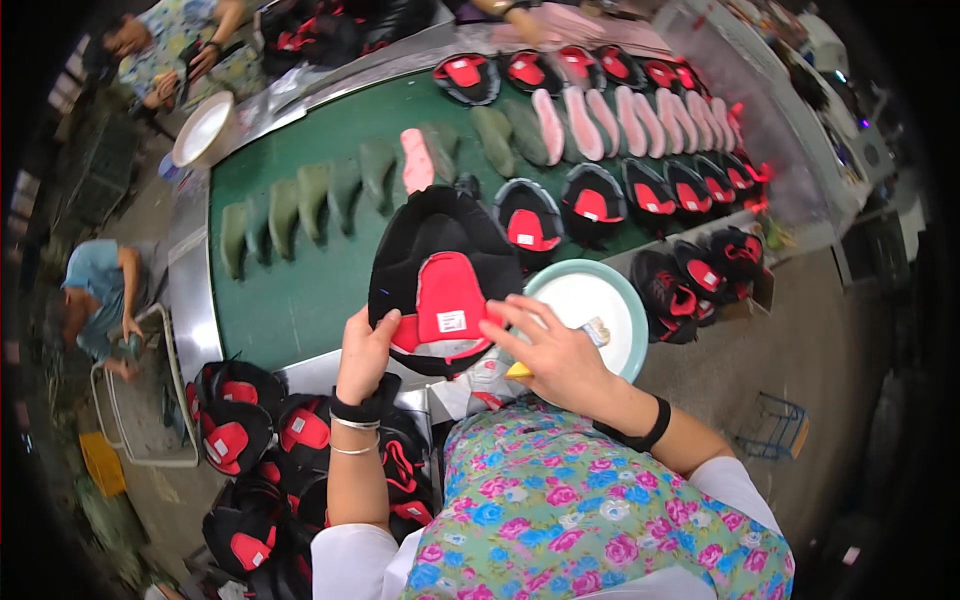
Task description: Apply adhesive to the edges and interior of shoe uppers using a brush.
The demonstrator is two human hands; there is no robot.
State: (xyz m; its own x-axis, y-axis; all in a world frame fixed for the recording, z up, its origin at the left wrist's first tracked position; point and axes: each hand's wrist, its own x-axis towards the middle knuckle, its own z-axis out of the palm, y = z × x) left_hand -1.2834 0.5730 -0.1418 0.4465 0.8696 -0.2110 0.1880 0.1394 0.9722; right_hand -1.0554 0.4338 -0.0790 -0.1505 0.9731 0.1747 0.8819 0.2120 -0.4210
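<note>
A black shoe upper (440, 220) with a red lining and a small white label is held up in front of me. My left hand (365, 352) grips its lower left edge, thumb on the red lining. My right hand (560, 350) has its fingertips against the upper's lower right side. Tucked in that same hand is a brush (597, 332); its yellow handle end pokes out at the left and its pale bristle end lies over a bowl. This bowl (640, 315), pale green with white contents, stands just beyond my right hand. My palm hides the brush's middle.
A green-topped table (270, 320) carries rows of green shoe-shaped pieces (283, 215), pink insoles (583, 125) and more uppers (594, 200). Black and red uppers (235, 430) are piled at my left. Finished-looking shoes (665, 285) sit at right. Other people (105, 290) work at left and far left.
</note>
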